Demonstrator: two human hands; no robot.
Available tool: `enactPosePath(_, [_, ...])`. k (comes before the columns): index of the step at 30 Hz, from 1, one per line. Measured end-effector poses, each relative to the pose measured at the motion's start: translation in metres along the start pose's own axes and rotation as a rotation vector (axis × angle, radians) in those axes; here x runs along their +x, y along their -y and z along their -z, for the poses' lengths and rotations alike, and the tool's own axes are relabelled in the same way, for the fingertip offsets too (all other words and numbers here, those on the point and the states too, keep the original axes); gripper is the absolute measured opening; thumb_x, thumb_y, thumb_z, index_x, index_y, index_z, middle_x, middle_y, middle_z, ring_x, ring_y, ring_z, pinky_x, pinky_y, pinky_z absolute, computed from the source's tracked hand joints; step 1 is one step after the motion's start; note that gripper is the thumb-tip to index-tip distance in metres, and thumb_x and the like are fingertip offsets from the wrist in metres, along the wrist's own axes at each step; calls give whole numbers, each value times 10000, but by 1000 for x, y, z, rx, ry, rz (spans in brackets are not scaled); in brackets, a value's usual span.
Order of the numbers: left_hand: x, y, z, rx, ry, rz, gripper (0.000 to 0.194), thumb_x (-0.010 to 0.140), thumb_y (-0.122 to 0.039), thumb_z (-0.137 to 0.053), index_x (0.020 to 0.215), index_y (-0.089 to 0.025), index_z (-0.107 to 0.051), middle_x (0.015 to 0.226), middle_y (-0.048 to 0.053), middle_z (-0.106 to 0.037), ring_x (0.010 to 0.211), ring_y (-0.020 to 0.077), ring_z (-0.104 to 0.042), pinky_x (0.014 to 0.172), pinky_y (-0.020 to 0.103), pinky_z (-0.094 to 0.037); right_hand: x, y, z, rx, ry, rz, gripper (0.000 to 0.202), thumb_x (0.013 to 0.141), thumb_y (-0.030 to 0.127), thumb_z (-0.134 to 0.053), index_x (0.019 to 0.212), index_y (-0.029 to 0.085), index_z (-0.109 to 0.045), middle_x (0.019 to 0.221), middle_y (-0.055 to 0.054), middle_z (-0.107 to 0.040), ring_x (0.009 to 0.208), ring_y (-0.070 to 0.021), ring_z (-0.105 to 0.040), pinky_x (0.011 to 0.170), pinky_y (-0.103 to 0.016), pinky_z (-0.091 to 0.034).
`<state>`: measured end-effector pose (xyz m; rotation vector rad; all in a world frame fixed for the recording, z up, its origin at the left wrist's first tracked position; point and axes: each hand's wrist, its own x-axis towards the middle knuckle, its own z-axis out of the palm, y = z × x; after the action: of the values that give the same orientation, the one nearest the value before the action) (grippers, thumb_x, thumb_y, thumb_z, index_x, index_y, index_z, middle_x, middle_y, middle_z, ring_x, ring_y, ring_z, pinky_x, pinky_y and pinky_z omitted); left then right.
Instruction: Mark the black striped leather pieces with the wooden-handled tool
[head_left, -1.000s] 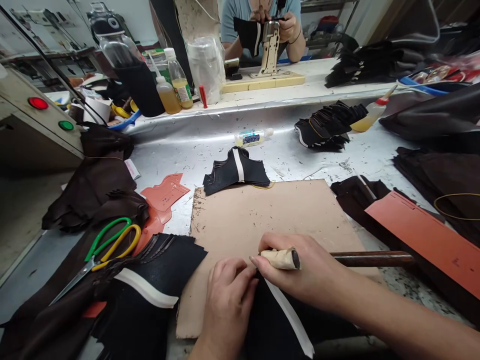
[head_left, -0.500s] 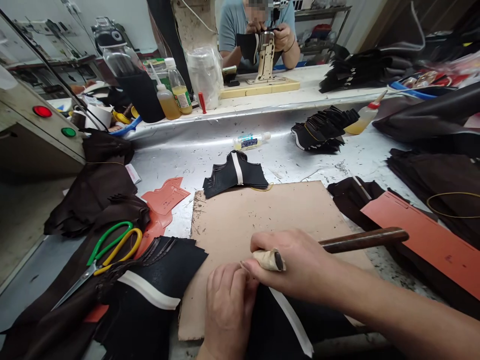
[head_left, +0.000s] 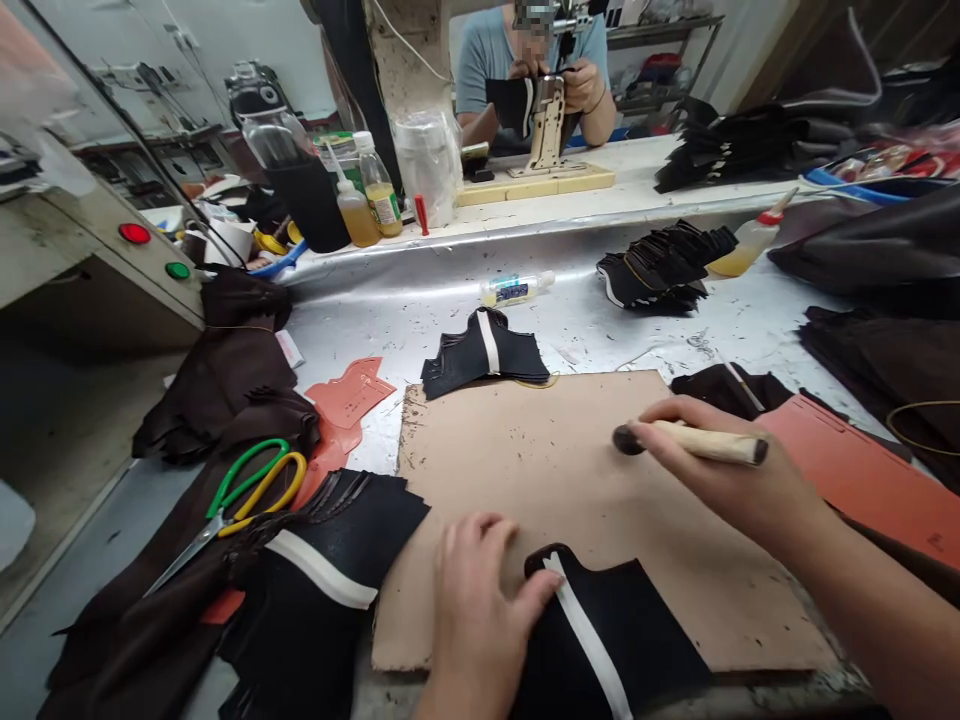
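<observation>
A black fabric piece (head_left: 622,620) with a white strip (head_left: 589,630) lies over the front edge of the tan board (head_left: 525,450). My left hand (head_left: 480,600) rests beside it with fingers apart, its thumb on the strip's top end. Over the board's right part, my right hand (head_left: 727,480) is closed around a hammer with a pale handle (head_left: 712,443); its dark round end (head_left: 628,440) points left. Behind the board sits a small black stack (head_left: 487,350) with a white band. Another black stack (head_left: 322,600) with a white strip lies left of the board.
Green and yellow scissors (head_left: 232,510) lie on dark pieces at the left. Orange templates (head_left: 345,395) are behind them, and another orange sheet (head_left: 870,470) is at the right. Bottles (head_left: 367,200) line the back ledge. Across it, a person works at a machine (head_left: 549,125).
My right hand has moved right and up, away from my left hand, and the hammer has turned. My left fingers have spread, and the black piece's top edge now shows.
</observation>
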<state>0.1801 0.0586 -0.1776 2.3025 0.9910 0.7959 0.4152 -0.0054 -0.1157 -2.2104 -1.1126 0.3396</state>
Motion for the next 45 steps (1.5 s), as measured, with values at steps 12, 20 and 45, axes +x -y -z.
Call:
enactPosePath(12, [32,42,169,188,-159,646,490,669,-617,-633,975,-239,-693,871,39,-702,784,256,-646,728,391,-518,-3,-41,-2,71,49,-75,289,862,552,-487,871,282,-592,830,-68,-662,713,-286,-620,594,-409,-441])
enactPosePath(20, [139,11,132,408,-84,76,222,873,-395,-530,988,-265,-669,1043,19,-665,974,229,-603,864,361,-468,-4,-31,-7,126,-53,-28,317,831,564,-513,826,257,-596,797,-24,-655,698,-235,-607,590,-342,-425])
enactPosePath(45, [191,-60,70,136,24,-210,147,868,-233,-523,928,-249,-656,759,-43,-710,660,144,-653,613,233,-500,10,-35,3,254,-78,48,194,883,425,-555,811,254,-612,781,18,-642,692,-179,-596,607,-285,-424])
